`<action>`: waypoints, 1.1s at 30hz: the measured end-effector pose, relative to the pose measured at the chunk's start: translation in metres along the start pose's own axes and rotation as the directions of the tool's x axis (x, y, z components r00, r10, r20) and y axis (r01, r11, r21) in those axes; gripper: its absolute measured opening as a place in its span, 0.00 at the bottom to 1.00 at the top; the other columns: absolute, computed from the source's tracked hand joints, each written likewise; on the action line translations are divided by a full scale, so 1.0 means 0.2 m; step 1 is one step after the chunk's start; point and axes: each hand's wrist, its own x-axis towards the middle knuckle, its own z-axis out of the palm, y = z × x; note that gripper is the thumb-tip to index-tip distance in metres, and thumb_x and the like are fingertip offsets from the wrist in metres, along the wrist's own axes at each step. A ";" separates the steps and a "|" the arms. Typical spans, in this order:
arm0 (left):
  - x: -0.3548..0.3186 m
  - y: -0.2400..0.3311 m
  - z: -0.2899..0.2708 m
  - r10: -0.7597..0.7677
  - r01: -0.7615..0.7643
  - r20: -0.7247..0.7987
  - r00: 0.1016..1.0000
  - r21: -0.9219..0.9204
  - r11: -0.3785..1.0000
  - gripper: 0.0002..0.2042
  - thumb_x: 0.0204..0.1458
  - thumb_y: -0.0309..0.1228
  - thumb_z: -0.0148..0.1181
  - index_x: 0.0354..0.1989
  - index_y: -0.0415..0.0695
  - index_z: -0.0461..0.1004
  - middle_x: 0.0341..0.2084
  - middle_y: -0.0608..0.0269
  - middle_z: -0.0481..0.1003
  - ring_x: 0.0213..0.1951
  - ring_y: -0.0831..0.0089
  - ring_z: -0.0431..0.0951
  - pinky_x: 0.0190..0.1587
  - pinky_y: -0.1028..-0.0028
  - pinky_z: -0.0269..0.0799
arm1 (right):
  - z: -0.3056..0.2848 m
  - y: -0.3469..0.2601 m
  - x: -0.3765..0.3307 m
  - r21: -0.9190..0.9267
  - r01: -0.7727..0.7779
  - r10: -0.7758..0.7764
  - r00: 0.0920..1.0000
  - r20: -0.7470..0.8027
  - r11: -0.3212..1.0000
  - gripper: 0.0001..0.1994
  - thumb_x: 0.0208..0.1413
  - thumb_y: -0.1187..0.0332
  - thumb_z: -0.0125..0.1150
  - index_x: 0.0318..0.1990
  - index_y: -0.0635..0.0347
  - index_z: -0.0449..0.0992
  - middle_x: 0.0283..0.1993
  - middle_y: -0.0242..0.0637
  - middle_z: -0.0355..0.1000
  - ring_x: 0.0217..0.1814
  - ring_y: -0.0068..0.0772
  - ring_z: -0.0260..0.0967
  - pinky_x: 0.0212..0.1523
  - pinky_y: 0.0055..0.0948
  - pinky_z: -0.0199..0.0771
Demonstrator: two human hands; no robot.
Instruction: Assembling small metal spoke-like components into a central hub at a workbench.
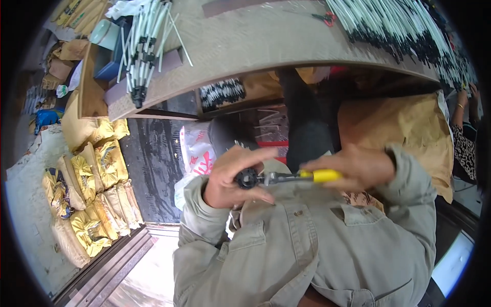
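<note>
You are working close to your chest, in the middle of the frame, with both hands joined on one job. Your right hand [365, 169] is closed around the yellow handle of a small hand tool [302, 176], whose metal shaft runs leftward to a small round black part [247, 178]. Your left hand [232, 179] is curled around that black part, thumb and fingers pinching it so it faces you. The tool's tip meets the part, so this looks like the middle of a fastening or fitting step, with the tool engaged and the part steadied against it; whether you are tightening or loosening cannot be told from here. The next move, as I judge it, calls for a firm pinch with the left hand so the part does not turn with the tool, and for the shaft to stay in line with the part's centre so the tip does not slip toward your fingers. Above you, the table [245, 46] curves across the top of the frame, with a bundle of white rods with black fittings [143, 46] at upper left, a much larger spread of the same rods [404, 30] at upper right, and red-handled scissors [325, 18] between them. Yellow sacks [92, 194] lie stacked on the floor at lower left. Another person's hand [463, 100] shows at the right edge, well apart from yours.
</note>
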 end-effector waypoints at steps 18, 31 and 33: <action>0.07 -0.03 0.11 0.072 -0.040 -0.181 0.981 0.176 0.984 0.27 0.29 0.40 0.74 0.37 0.36 0.72 0.30 0.59 0.73 0.32 0.71 0.71 0.36 0.75 0.64 | 0.07 0.15 0.00 -0.679 -0.011 -0.348 0.852 -0.390 0.734 0.17 0.41 0.65 0.64 0.42 0.56 0.74 0.40 0.37 0.67 0.32 0.37 0.65 0.29 0.30 0.64; 0.06 -0.05 -0.09 0.181 -0.153 0.161 0.970 -0.173 0.973 0.36 0.19 0.51 0.72 0.37 0.33 0.75 0.20 0.60 0.72 0.23 0.72 0.71 0.24 0.76 0.62 | 0.39 0.16 0.11 0.953 -0.058 -0.363 0.916 0.170 0.298 0.20 0.58 0.53 0.49 0.30 0.65 0.71 0.28 0.37 0.68 0.29 0.26 0.65 0.28 0.22 0.64; 0.05 -0.07 -0.12 0.231 -0.202 0.191 0.954 -0.163 0.966 0.39 0.19 0.52 0.71 0.39 0.31 0.74 0.20 0.60 0.72 0.22 0.72 0.71 0.23 0.76 0.62 | 0.50 0.13 0.13 0.969 -0.025 -0.382 0.916 0.121 0.247 0.20 0.58 0.53 0.49 0.28 0.64 0.70 0.27 0.37 0.67 0.27 0.27 0.64 0.27 0.23 0.63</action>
